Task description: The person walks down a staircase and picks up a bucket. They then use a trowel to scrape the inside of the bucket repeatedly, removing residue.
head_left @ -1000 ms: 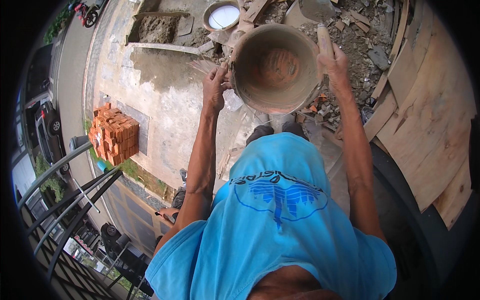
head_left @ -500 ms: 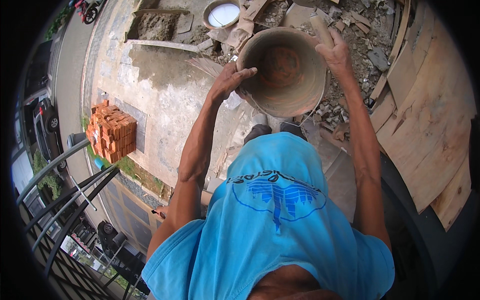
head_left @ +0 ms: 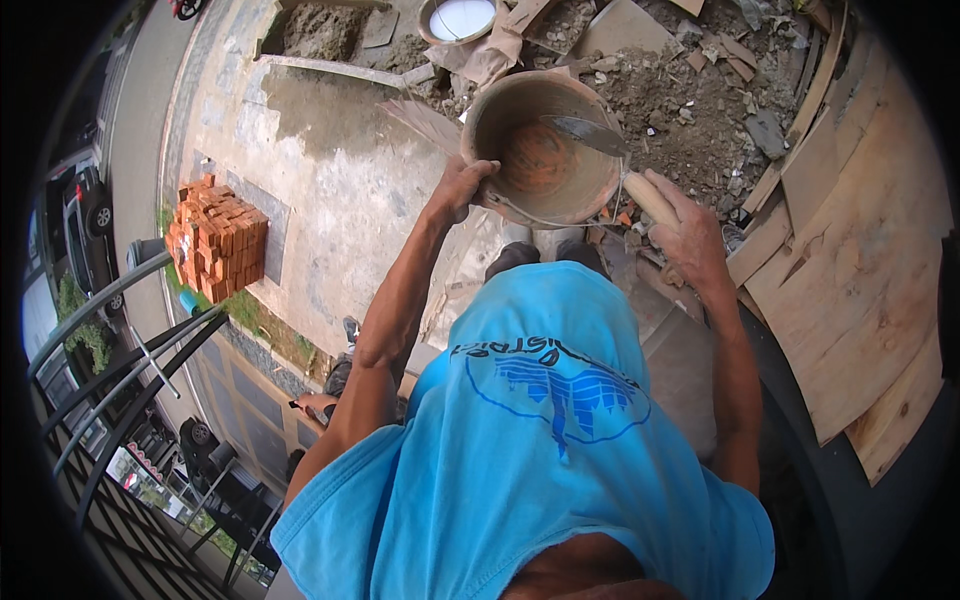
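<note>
My left hand (head_left: pixel 466 188) is closed on the left rim of a round, mud-stained bucket (head_left: pixel 492 112), thumb over the edge. The bucket tips its mouth toward me, showing a reddish, smeared bottom and no more than residue inside. In my right hand (head_left: pixel 692 243) is a trowel (head_left: pixel 588 132), gripped by its pale wooden handle. Its metal blade points left across the bucket's mouth; whether it touches the inner wall I cannot tell. A thin wire handle hangs at the bucket's near side, and my feet show just below it.
Rubble and loose soil (head_left: pixel 665 105) lie beyond the bucket, with wooden boards (head_left: pixel 850 260) on the right. Far off stand a tub of whitish liquid (head_left: pixel 460 18) and a framed sand heap (head_left: pixel 318 32). Stacked bricks (head_left: pixel 220 240) and another person's hand (head_left: pixel 316 403) are left.
My right hand has come down and nearer, swinging the trowel blade from beyond the rim to across the bucket's mouth. The bucket has shifted slightly left. More of the other person shows.
</note>
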Tool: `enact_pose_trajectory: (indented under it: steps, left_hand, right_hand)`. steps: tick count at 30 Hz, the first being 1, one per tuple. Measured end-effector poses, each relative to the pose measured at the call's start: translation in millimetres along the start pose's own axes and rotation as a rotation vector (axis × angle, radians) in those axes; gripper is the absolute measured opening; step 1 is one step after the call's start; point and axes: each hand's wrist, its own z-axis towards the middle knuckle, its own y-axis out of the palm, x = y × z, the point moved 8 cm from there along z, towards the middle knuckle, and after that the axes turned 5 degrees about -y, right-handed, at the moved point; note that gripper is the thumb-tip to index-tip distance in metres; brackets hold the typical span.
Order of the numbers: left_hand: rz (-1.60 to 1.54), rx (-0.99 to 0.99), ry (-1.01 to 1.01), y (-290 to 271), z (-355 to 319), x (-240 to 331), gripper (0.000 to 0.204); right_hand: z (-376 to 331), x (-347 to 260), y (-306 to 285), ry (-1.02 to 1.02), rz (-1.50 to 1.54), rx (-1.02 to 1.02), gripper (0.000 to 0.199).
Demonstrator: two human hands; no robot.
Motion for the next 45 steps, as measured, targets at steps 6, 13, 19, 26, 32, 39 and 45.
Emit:
enact_pose_trajectory:
  steps: [6,13,19,26,32,39,45]
  left_hand:
    - [0.016,0.033,0.062,22.0,-11.9,4.2,0.037]
    - [0.064,0.060,0.190,20.2,-8.2,-0.4,0.039]
    - [0.123,0.209,0.222,7.6,-23.5,23.5,0.036]
    - [0.329,0.313,0.341,-1.5,-28.0,22.1,0.040]
    - [0.461,0.386,0.429,5.7,-35.3,34.8,0.042]
    - [0.401,0.426,0.427,-0.5,-42.8,44.9,0.039]
    - [0.408,0.394,0.448,2.3,-33.6,30.2,0.035]
  right_hand:
    - [16.8,8.6,47.2,-0.156,-0.444,-0.094,0.060]
    - [45.7,20.6,94.9,-0.303,-0.687,-0.062,0.046]
    - [43.5,1.7,112.9,-0.299,-0.758,-0.127,0.039]
    - [27.8,11.5,136.1,-0.340,-0.766,-0.240,0.039]
    - [56.2,-31.7,99.7,-0.324,-0.809,-0.087,0.033]
    - [39.1,-15.2,129.3,-0.349,-0.793,-0.166,0.035]
    - [47.4,-30.6,100.4,-0.356,-0.678,-0.133,0.023]
